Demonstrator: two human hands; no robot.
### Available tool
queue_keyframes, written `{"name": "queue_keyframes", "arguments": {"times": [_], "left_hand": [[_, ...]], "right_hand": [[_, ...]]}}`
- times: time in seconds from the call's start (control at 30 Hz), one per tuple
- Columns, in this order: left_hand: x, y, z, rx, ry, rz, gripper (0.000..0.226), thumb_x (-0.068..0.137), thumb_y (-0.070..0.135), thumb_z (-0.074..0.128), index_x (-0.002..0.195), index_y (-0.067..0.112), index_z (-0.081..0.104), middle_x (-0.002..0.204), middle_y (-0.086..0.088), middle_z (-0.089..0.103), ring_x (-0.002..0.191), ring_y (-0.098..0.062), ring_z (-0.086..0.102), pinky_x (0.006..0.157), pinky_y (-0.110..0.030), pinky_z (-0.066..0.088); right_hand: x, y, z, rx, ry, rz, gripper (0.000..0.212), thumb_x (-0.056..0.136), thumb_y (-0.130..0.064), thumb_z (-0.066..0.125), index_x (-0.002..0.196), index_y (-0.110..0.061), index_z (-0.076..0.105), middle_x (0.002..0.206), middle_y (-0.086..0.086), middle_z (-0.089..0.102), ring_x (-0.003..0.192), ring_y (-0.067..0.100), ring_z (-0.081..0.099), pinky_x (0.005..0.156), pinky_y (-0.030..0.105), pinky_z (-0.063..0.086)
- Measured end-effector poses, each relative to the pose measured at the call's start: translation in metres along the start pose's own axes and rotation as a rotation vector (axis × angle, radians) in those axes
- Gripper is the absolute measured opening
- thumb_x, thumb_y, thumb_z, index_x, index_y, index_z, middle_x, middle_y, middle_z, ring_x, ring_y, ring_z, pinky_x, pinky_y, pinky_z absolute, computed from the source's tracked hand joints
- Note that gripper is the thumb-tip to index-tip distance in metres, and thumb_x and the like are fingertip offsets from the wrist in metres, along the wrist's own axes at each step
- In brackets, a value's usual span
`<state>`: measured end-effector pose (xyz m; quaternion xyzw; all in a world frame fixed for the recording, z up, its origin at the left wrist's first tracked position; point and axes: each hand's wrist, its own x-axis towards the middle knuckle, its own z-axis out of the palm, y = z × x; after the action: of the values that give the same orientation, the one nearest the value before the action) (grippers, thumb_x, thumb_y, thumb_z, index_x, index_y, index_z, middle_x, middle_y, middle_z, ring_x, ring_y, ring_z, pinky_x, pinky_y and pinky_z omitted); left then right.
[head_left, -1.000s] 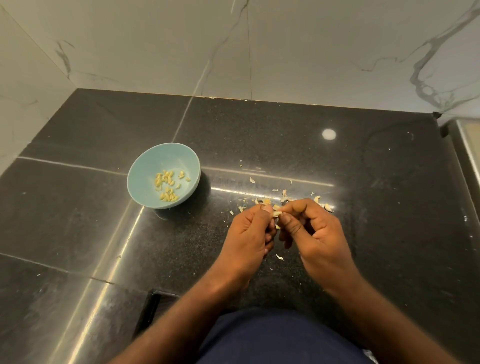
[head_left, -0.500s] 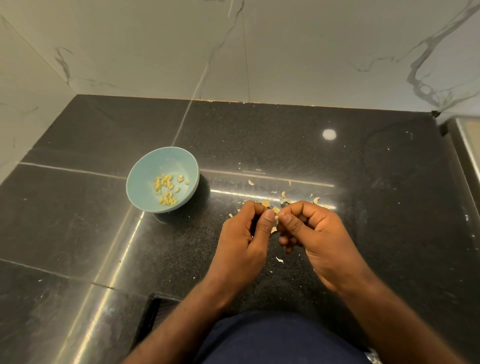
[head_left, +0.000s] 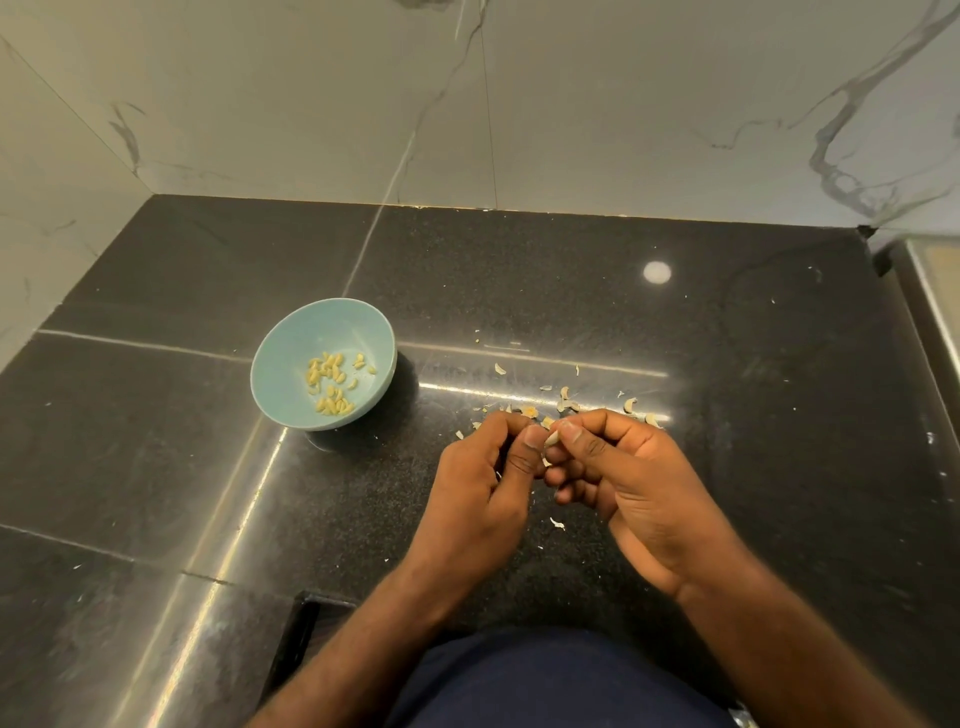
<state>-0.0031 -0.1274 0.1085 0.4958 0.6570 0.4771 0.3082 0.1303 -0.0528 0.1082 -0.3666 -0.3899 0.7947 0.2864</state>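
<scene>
black counter (head_left: 753, 364): left hand (head_left: 483, 488), right hand (head_left: 628, 483) pinch 1 seed (head_left: 551, 439)

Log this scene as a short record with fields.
work: shelling a seed by hand
left hand: fingers curled, thumb and fingertips pinch the seed
right hand: thumb and forefinger pinch the seed
bowl: light blue, left of the hands, holds pale yellow kernels
husks: scattered on the counter around the hands
counter: black, glossy, below a marbled wall
</scene>
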Motion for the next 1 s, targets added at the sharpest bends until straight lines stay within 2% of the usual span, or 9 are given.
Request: {"name": "queue_keyframes", "arguments": {"times": [0.1,0.17,0.27,0.5,0.6,0.73,0.9,1.0], "left_hand": [[0.001,0.003,-0.004,0.005,-0.047,0.017,0.008,0.097,0.019,0.062,0.091,0.022,0.066,0.071,0.018,0.063,0.061,-0.004,0.058,0.057,-0.018,0.044],[0.002,0.003,-0.006,0.006,-0.056,-0.002,0.007,0.095,0.015,0.065,0.091,0.020,0.067,0.073,0.017,0.065,0.063,-0.004,0.059,0.058,-0.016,0.045],[0.003,0.002,-0.008,0.018,-0.078,-0.024,0.009,0.094,0.017,0.066,0.092,0.025,0.067,0.078,0.013,0.068,0.066,-0.007,0.062,0.060,-0.022,0.051],[0.004,0.004,-0.013,0.033,-0.092,-0.038,0.016,0.095,0.015,0.066,0.087,0.029,0.070,0.073,0.002,0.070,0.061,-0.018,0.065,0.057,-0.035,0.055],[0.003,0.005,-0.011,0.057,-0.072,-0.038,0.014,0.094,0.018,0.066,0.085,0.028,0.070,0.071,0.004,0.069,0.060,-0.017,0.064,0.057,-0.039,0.055],[0.003,0.005,-0.009,0.061,-0.052,-0.046,0.009,0.092,0.019,0.066,0.085,0.021,0.070,0.069,0.005,0.067,0.059,-0.016,0.062,0.055,-0.034,0.054],[0.003,0.007,-0.011,0.026,-0.057,-0.054,0.014,0.093,0.018,0.067,0.085,0.029,0.068,0.070,0.008,0.069,0.059,-0.013,0.064,0.054,-0.026,0.054],[0.002,0.008,-0.012,0.023,-0.075,-0.063,0.017,0.093,0.016,0.067,0.086,0.031,0.068,0.071,0.010,0.069,0.060,-0.010,0.065,0.055,-0.021,0.053]], "right_hand": [[-0.001,-0.002,-0.002,-0.030,0.004,-0.016,0.022,0.081,-0.018,0.068,0.095,-0.003,0.071,0.079,0.010,0.068,0.068,0.016,0.063,0.058,0.025,0.053],[-0.001,-0.003,-0.002,-0.093,0.015,-0.055,0.019,0.081,-0.017,0.068,0.093,-0.004,0.072,0.078,0.008,0.070,0.069,0.015,0.065,0.058,0.024,0.054],[0.000,-0.003,-0.002,-0.253,0.023,-0.111,0.008,0.088,-0.009,0.067,0.090,-0.009,0.074,0.079,0.006,0.073,0.072,0.015,0.067,0.062,0.026,0.054],[0.001,0.002,-0.004,-0.363,0.018,-0.123,0.012,0.091,-0.007,0.066,0.091,-0.014,0.076,0.081,0.007,0.074,0.074,0.018,0.069,0.067,0.030,0.055],[0.000,0.003,-0.003,-0.355,0.022,-0.126,0.011,0.091,-0.007,0.066,0.090,-0.013,0.076,0.082,0.009,0.074,0.076,0.020,0.069,0.067,0.030,0.056],[0.000,0.003,-0.003,-0.317,0.012,-0.120,0.010,0.090,-0.009,0.067,0.092,-0.011,0.076,0.086,0.015,0.074,0.079,0.024,0.069,0.068,0.030,0.056],[-0.002,0.002,0.000,-0.186,0.010,-0.094,0.010,0.080,-0.018,0.069,0.083,-0.018,0.079,0.080,0.009,0.073,0.073,0.017,0.068,0.063,0.025,0.056],[-0.002,0.001,-0.001,-0.191,0.013,-0.092,0.008,0.083,-0.013,0.068,0.086,-0.012,0.076,0.080,0.010,0.073,0.072,0.017,0.068,0.061,0.024,0.056]]}}
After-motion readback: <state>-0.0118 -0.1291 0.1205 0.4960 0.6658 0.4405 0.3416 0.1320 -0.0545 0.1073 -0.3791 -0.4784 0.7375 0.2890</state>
